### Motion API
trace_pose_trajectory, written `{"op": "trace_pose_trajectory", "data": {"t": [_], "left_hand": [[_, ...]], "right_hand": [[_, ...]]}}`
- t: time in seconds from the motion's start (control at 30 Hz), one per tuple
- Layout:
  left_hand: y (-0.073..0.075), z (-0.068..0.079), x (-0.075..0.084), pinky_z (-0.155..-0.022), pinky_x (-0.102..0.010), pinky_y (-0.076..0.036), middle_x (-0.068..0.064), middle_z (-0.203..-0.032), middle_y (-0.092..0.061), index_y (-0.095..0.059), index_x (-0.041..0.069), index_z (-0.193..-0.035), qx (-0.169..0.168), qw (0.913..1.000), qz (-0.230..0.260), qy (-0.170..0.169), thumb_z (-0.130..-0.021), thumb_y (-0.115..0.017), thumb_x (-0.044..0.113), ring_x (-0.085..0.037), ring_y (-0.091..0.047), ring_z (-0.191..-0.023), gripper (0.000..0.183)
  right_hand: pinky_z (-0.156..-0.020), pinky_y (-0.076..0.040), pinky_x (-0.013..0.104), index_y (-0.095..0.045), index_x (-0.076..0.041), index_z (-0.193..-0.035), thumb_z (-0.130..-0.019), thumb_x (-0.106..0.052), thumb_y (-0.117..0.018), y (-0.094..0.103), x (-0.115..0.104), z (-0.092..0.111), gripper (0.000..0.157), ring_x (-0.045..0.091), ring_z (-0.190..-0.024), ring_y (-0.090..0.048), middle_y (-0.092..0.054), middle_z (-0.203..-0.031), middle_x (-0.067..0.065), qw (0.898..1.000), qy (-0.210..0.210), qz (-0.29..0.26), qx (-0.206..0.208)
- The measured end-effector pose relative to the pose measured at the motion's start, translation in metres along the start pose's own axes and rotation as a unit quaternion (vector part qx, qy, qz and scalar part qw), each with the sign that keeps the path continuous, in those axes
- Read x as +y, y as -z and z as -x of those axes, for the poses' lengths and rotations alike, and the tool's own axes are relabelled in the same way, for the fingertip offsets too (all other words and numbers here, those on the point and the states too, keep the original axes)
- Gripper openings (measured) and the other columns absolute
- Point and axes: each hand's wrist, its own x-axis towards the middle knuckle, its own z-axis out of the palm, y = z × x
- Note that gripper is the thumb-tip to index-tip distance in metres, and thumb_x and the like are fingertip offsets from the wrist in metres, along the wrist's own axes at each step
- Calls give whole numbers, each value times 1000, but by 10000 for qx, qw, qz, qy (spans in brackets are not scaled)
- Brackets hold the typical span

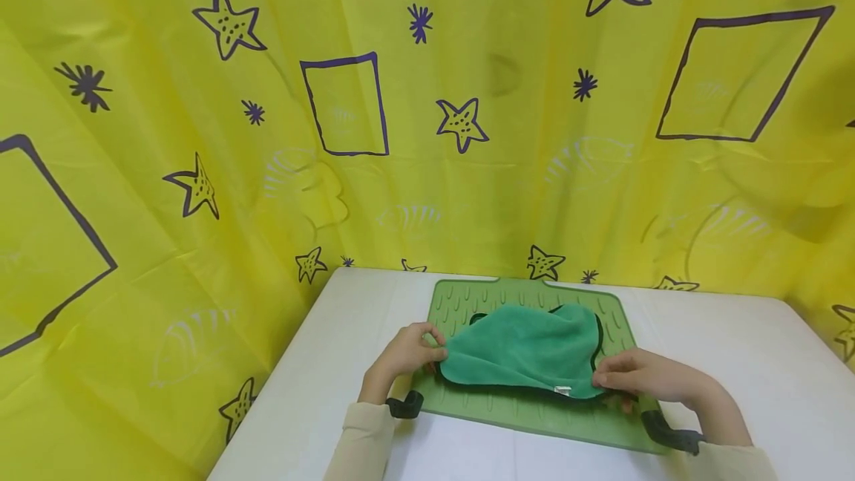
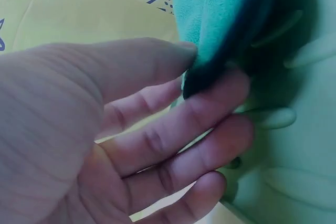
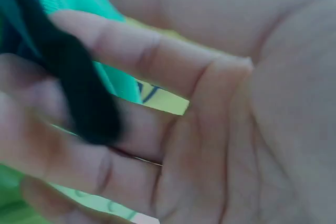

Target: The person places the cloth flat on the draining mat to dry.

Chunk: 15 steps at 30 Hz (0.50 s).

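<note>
A green cloth (image 1: 524,347) with dark edging and a small white tag (image 1: 562,390) on its near edge is spread, rumpled, over a light green ridged mat (image 1: 467,403). My left hand (image 1: 409,351) pinches the cloth's left corner between thumb and index finger; in the left wrist view the other fingers are spread below the cloth's dark edge (image 2: 210,80). At the near right corner, my right hand (image 1: 648,375) pinches the cloth between thumb and fingers. A dark strip (image 3: 86,87) at that corner hangs across the fingers in the right wrist view.
The mat lies on a white table (image 1: 721,347). Behind and to the left hangs a yellow curtain (image 1: 414,191) printed with stars and frames. Black wrist-camera mounts (image 1: 668,433) sit at both wrists, close over the mat's near corners.
</note>
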Motion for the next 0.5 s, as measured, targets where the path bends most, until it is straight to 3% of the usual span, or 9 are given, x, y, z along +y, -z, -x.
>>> {"op": "trace_pose_trajectory", "data": {"t": [0.13, 0.27, 0.37, 0.5], "left_hand": [[-3, 1, 1, -60, -30, -47, -6, -75, -68, -57, 10, -106, 137, 9998, -157, 12, -86, -70, 22, -17, -62, -66, 26], [-7, 0, 0, -62, -30, -47, -3, -81, -67, -56, 9, -113, 272, 9993, -265, 18, -87, -69, 21, -14, -60, -71, 31], [-9, -1, 0, -62, -30, -47, -2, -80, -66, -58, 9, -114, 299, 9990, -335, 26, -87, -69, 21, -14, -59, -71, 31], [-7, -1, 1, -61, -29, -46, -1, -76, -63, -61, 10, -107, 263, 9990, -371, 20, -86, -70, 21, -14, -57, -68, 26]], "right_hand": [[-60, -52, 33, -57, 0, -105, -101, -22, -47, -4, 1, -4, 25, 17, -64, -61, -63, -87, 17, 9990, -244, 27, 366], [-58, -52, 35, -53, 1, -105, -102, -25, -46, -7, 2, -9, 27, 18, -62, -60, -65, -86, 15, 9969, -417, -31, 666], [-56, -52, 34, -54, 2, -105, -103, -25, -44, -8, 3, -13, 29, 16, -60, -59, -65, -81, 13, 9960, -462, -72, 755], [-54, -49, 30, -58, 1, -108, -100, -16, -48, -8, 5, -14, 21, 11, -58, -54, -59, -74, 5, 9969, -395, 173, 659]]}}
